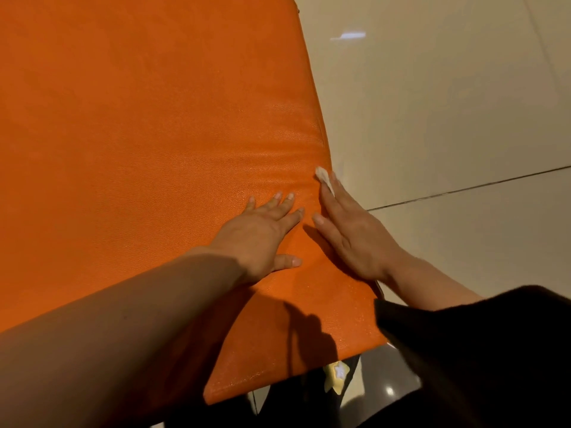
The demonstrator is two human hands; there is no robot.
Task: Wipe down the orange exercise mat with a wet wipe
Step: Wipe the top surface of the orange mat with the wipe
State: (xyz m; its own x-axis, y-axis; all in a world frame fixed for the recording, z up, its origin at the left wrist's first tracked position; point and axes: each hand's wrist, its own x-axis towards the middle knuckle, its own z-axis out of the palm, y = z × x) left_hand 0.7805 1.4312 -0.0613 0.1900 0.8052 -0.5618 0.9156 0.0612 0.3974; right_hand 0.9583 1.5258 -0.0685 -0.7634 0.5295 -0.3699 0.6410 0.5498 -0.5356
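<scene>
Bare forearms, black sleeve

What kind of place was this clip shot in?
Probably indoors, perhaps a gym or home workout space: a padded orange leather-textured exercise mat lies on glossy pale floor tiles with a dark grout line; little else of the room shows.

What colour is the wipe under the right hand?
White, a small crumpled wet wipe under the right hand's fingers, seen in the head view.

There is only one view, from a camera on the person's head. It looks forward and down, close above the orange mat, which fills the frame beyond the fingers; the tiled floor lies to their right.
</scene>
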